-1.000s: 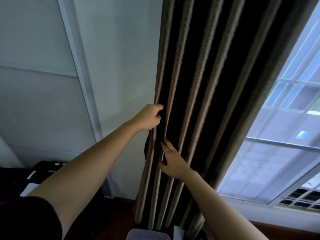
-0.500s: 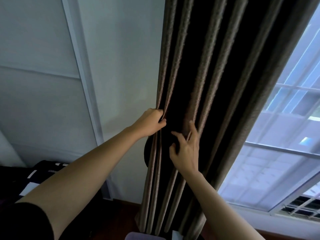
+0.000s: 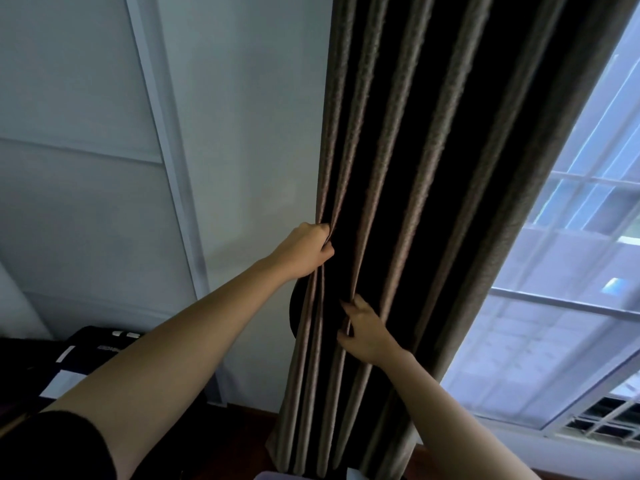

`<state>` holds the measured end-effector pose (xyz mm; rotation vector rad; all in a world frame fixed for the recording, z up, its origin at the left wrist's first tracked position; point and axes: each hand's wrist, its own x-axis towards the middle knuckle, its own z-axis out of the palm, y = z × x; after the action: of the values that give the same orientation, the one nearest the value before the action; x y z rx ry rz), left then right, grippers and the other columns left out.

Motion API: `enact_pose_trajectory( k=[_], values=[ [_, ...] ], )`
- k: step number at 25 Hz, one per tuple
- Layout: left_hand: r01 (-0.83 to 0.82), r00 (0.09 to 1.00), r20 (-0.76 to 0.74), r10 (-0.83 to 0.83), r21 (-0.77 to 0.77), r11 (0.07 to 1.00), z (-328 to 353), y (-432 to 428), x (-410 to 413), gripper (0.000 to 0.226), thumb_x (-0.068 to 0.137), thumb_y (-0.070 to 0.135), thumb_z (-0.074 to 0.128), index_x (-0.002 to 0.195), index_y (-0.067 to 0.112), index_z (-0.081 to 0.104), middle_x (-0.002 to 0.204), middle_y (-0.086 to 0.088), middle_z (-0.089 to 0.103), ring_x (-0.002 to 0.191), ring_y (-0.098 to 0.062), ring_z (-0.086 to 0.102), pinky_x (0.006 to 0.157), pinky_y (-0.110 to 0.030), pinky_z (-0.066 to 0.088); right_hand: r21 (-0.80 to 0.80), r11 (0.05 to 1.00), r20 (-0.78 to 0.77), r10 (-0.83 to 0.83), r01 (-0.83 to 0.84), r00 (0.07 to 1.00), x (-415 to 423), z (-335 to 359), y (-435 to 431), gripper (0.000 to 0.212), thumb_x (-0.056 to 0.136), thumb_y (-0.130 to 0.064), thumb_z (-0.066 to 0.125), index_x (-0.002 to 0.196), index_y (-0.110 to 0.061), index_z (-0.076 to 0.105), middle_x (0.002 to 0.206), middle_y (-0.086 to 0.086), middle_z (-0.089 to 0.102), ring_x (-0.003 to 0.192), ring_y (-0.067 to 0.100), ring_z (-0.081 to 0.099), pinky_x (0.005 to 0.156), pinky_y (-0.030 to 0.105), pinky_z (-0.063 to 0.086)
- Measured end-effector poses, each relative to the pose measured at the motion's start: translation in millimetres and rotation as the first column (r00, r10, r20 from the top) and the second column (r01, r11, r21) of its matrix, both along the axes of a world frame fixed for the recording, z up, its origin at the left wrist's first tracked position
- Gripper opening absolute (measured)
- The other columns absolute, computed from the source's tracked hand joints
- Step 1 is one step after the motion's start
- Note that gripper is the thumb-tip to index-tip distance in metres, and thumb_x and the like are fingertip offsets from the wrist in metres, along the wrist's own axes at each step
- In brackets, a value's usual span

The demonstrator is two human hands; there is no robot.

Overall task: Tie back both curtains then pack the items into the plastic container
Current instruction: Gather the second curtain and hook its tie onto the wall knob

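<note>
A dark brown pleated curtain (image 3: 426,161) hangs gathered between the white wall and the window. My left hand (image 3: 304,251) grips the two leftmost folds at mid height, fingers curled round the cloth. Lower and to the right, my right hand (image 3: 363,332) pinches another fold between thumb and fingers. A dark rounded piece (image 3: 294,311) shows at the curtain's left edge, behind the folds; what it is cannot be told. The pale rim of a plastic container (image 3: 277,475) peeks in at the bottom edge below the curtain.
A white wall (image 3: 242,133) with a slanted trim strip (image 3: 162,161) lies left of the curtain. The window (image 3: 561,323) with white bars fills the right side. A dark bag or case with white patches (image 3: 86,355) sits at lower left.
My right hand has dropped lower and moved left, from reaching up with spread fingers to pinching a fold. My left hand keeps its grip on the left folds.
</note>
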<state>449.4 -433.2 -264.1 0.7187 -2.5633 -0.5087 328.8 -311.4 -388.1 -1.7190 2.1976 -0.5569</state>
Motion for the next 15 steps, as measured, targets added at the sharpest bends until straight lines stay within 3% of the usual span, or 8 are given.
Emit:
enact_pose_trajectory(
  k=[7, 10, 12, 14, 15],
  values=[
    [0.052, 0.998, 0.033, -0.053, 0.020, 0.998, 4.4, 12.3, -15.2, 0.035, 0.094, 0.011, 0.045, 0.062, 0.014, 0.032, 0.062, -0.001, 0.040, 0.049, -0.014, 0.038, 0.049, -0.029, 0.030, 0.062, 0.997, -0.073, 0.052, -0.048, 0.996, 6.9, -10.2, -4.2, 0.064, 0.082, -0.029, 0.055, 0.141, -0.009, 0.036, 0.153, 0.011, 0.021, 0.134, 0.033, 0.034, 0.107, 0.042, 0.037],
    [0.078, 0.996, 0.035, -0.080, 0.064, 0.995, 5.2, 20.5, -21.5, 0.029, 0.089, 0.033, 0.053, 0.073, 0.009, 0.047, 0.066, -0.003, 0.052, 0.053, -0.016, 0.050, 0.050, -0.034, 0.041, 0.070, 0.994, -0.126, 0.090, -0.082, 0.988, 16.6, -12.6, -2.0, 0.066, 0.080, -0.034, 0.053, 0.139, -0.010, 0.036, 0.152, 0.010, 0.022, 0.129, 0.035, 0.038, 0.104, 0.041, 0.040],
    [0.074, 0.996, 0.056, -0.073, -0.005, 0.997, 3.8, 27.3, -25.1, 0.041, 0.084, 0.048, 0.058, 0.082, 0.007, 0.053, 0.072, -0.003, 0.058, 0.060, -0.017, 0.057, 0.055, -0.032, 0.049, 0.133, 0.987, -0.105, 0.103, -0.089, 0.989, 18.0, -5.5, 0.3, 0.066, 0.082, -0.030, 0.055, 0.141, -0.008, 0.033, 0.154, 0.011, 0.018, 0.133, 0.034, 0.034, 0.107, 0.038, 0.037],
    [0.069, 0.996, 0.053, -0.065, -0.072, 0.995, 2.6, 29.1, -26.3, 0.031, 0.088, 0.033, 0.058, 0.078, 0.005, 0.048, 0.074, -0.006, 0.055, 0.065, -0.023, 0.057, 0.057, -0.034, 0.047, 0.115, 0.988, -0.101, 0.119, -0.107, 0.988, 15.3, 9.1, 10.0, 0.060, 0.081, -0.031, 0.055, 0.136, -0.009, 0.044, 0.153, 0.014, 0.026, 0.136, 0.033, 0.033, 0.109, 0.037, 0.035],
    [0.063, 0.997, 0.043, -0.059, -0.083, 0.995, 3.0, 27.7, -24.8, 0.025, 0.089, 0.023, 0.056, 0.075, 0.005, 0.045, 0.073, -0.007, 0.052, 0.066, -0.025, 0.055, 0.057, -0.034, 0.044, -0.043, 0.996, -0.139, 0.072, -0.079, 0.988, 11.5, 16.1, 13.8, 0.052, 0.078, -0.031, 0.055, 0.127, -0.011, 0.055, 0.150, 0.016, 0.032, 0.136, 0.034, 0.034, 0.109, 0.037, 0.034]
  ],
)
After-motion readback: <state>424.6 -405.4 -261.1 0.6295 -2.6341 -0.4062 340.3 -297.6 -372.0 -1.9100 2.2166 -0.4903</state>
